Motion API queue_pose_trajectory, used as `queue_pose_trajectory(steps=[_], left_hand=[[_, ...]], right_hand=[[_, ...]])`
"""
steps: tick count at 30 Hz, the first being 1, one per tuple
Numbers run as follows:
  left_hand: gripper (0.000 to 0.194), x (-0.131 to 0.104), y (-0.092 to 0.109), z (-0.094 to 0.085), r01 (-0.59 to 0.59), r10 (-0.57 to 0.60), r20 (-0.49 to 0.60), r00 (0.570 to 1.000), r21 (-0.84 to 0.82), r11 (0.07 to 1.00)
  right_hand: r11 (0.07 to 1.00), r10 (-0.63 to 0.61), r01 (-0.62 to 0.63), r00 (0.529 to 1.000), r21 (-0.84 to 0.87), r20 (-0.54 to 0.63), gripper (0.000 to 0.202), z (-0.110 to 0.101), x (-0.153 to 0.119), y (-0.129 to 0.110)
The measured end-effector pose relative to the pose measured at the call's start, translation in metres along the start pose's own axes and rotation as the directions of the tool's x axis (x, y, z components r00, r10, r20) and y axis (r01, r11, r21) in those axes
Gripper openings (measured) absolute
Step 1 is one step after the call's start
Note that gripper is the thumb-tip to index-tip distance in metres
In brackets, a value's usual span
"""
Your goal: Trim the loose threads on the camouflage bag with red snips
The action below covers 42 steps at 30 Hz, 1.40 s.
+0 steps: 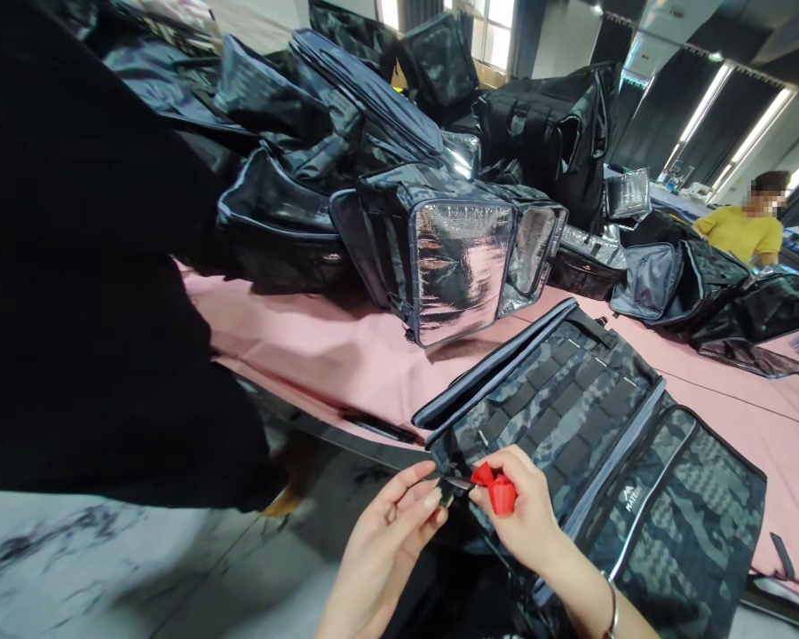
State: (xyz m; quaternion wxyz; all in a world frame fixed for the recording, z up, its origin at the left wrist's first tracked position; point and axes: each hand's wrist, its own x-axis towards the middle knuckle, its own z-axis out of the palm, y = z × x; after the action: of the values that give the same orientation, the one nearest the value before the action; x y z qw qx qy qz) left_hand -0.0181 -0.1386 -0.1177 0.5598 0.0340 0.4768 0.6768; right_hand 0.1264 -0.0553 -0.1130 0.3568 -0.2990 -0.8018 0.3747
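A dark camouflage backpack (pixel 552 399) lies at the front edge of the pink table, its zipped panel partly open. My left hand (pixel 399 524) pinches a small black piece at the bag's near corner. My right hand (pixel 523 510) is closed on a small tool with red wrapping (pixel 502 493), its thin metal tip pointing at that black piece. The two hands are close together, fingertips nearly meeting. A white logo and a pale zipper line show on the bag's front pocket.
Bags with silver lining (pixel 464 271) and other dark bags are piled along the pink table (pixel 293 337). A person in black clothing (pixel 106 266) stands close at the left. Another person in a yellow top (pixel 742 232) is at the far right.
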Motion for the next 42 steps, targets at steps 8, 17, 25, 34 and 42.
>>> queue_pose_trajectory(steps=[8, 17, 25, 34, 42], left_hand=[[0.056, -0.003, -0.004, 0.004, -0.014, 0.015, 0.035, 0.999, -0.01, 1.0], [0.045, -0.007, -0.004, 0.003, -0.02, 0.024, 0.07, 0.997, -0.051, 0.999], [0.041, -0.011, -0.004, 0.004, -0.011, 0.014, 0.078, 0.997, -0.036, 0.999], [0.032, -0.008, 0.009, -0.01, -0.172, 0.17, 0.061, 0.984, 0.036, 0.984], [0.034, 0.0, 0.01, -0.02, -0.205, 0.197, 0.061, 0.978, 0.176, 0.963]], right_hand=[[0.997, -0.06, 0.061, 0.998, -0.038, 0.028, 0.001, -0.004, 0.001, 0.002], [1.0, -0.03, 0.03, 0.998, 0.003, 0.058, 0.002, -0.001, -0.005, 0.005], [1.0, 0.02, -0.021, 0.998, 0.016, 0.067, 0.004, -0.003, -0.005, 0.002], [0.894, 0.333, -0.299, 0.942, 0.332, -0.047, 0.026, -0.015, 0.008, 0.007], [0.939, 0.301, -0.328, 0.93, 0.104, 0.21, 0.023, -0.007, 0.001, 0.019]])
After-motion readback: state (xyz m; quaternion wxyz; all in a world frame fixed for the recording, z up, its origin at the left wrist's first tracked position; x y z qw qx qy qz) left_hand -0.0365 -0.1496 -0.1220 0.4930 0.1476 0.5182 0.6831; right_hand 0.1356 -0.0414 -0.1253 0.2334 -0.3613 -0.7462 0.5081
